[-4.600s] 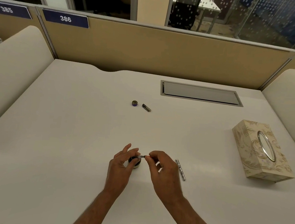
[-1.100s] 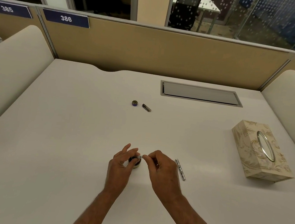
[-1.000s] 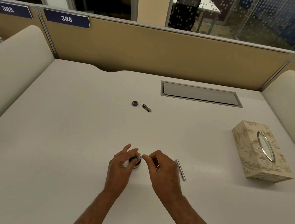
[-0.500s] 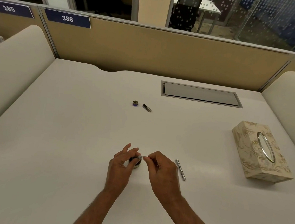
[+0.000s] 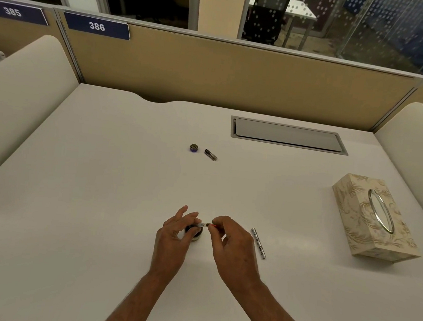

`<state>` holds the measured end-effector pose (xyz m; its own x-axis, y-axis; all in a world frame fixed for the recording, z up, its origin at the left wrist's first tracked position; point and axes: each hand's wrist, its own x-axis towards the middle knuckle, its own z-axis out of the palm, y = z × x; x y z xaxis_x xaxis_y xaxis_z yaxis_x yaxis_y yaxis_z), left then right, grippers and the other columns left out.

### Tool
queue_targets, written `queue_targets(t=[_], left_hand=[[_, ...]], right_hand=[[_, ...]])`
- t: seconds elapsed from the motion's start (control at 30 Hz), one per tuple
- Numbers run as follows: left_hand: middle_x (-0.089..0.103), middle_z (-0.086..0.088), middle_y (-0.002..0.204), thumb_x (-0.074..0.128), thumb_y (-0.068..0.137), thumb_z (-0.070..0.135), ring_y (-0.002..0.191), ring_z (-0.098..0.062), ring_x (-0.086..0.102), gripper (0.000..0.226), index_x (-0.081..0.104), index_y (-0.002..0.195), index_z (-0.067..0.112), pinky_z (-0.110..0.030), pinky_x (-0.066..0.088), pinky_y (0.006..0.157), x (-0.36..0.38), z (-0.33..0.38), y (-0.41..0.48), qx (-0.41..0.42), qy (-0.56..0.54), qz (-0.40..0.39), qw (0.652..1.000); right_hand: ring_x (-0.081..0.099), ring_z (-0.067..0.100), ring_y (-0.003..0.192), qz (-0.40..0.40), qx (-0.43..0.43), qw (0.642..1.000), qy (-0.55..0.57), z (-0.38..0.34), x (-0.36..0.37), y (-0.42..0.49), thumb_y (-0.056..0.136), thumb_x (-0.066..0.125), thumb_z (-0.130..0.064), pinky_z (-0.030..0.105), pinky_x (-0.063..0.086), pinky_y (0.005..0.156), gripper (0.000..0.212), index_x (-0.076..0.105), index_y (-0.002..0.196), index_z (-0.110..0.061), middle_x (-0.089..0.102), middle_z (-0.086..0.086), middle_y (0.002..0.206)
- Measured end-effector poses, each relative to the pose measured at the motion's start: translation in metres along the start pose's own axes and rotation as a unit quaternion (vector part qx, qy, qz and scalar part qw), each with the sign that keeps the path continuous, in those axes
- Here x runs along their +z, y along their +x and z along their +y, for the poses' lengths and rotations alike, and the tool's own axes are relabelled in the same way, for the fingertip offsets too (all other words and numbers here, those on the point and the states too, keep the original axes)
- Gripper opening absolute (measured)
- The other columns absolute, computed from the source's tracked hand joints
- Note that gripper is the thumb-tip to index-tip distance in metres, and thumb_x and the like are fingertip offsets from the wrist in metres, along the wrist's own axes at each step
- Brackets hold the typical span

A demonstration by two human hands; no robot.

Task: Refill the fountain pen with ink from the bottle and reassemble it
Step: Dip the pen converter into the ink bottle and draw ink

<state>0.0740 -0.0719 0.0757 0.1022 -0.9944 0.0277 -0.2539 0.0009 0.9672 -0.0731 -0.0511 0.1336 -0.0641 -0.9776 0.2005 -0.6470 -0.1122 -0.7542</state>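
Partition plates (image 5: pixel 97 26) read 385, 386; both hands' fingers (image 5: pixel 217 221) pinch pen part (image 5: pixel 202 225) over ink bottle (image 5: pixel 194 236).

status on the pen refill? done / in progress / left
Done: bottle cap off, pen barrel and pen cap lying apart on the desk. In hand: left hand and right hand hold the small pen section over the ink bottle. Left: refit barrel, cap.

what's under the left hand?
The ink bottle sits beneath the left hand, its fingers curled round it. Only the bottle's right side shows; its mouth and ink level are hidden.
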Motion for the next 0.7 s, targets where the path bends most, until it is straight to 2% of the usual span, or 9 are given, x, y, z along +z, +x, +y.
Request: queue_targets(t=[0.13,0.23,0.33,0.43,0.7], left_hand=[[0.073,0.018,0.124,0.072,0.092,0.014,0.140,0.007,0.043,0.028,0.076,0.089,0.041,-0.022,0.037,0.109,0.0002,0.0002,0.0001,0.001,0.006,0.000,1.000],[0.072,0.017,0.124,0.072,0.092,0.013,0.140,0.007,0.043,0.028,0.076,0.089,0.040,-0.014,0.036,0.105,-0.0002,0.0017,-0.0004,-0.005,0.000,-0.003,1.000],[0.073,0.015,0.125,0.072,0.092,0.013,0.140,0.007,0.044,0.027,0.077,0.089,0.040,-0.017,0.037,0.107,-0.0007,0.0027,-0.0002,-0.005,-0.002,-0.001,1.000],[0.073,0.015,0.125,0.072,0.092,0.014,0.140,0.008,0.044,0.026,0.077,0.089,0.039,-0.022,0.039,0.108,-0.0011,0.0027,-0.0004,-0.005,0.001,-0.002,1.000],[0.073,0.015,0.124,0.072,0.092,0.015,0.140,0.005,0.045,0.023,0.077,0.091,0.037,-0.029,0.042,0.112,-0.0007,0.0002,-0.0005,-0.002,0.008,0.002,1.000]], right_hand=[[0.056,0.017,0.067,0.000,0.002,1.000,0.000,0.0016,0.0012,0.0025,0.098,0.065,-0.023,0.036,0.051,0.061,0.013,0.063,0.085,-0.021,0.061,-0.009,0.071],[0.062,0.011,0.076,0.003,-0.012,1.000,0.011,0.0021,0.0013,0.0020,0.097,0.066,-0.020,0.032,0.056,0.069,0.003,0.068,0.099,-0.019,0.069,-0.010,0.086],[0.063,0.011,0.082,0.002,-0.028,0.999,0.017,0.0045,0.0014,0.0016,0.097,0.065,-0.015,0.032,0.055,0.073,0.007,0.068,0.102,-0.018,0.069,-0.008,0.091],[0.063,0.012,0.078,0.004,-0.023,0.999,0.028,0.0042,0.0012,0.0015,0.098,0.064,-0.014,0.032,0.054,0.071,0.005,0.068,0.095,-0.017,0.068,-0.008,0.085],[0.052,0.017,0.062,0.005,-0.010,1.000,0.015,0.0049,0.0007,0.0037,0.098,0.066,-0.023,0.038,0.049,0.059,0.020,0.060,0.080,-0.018,0.057,-0.007,0.066]])
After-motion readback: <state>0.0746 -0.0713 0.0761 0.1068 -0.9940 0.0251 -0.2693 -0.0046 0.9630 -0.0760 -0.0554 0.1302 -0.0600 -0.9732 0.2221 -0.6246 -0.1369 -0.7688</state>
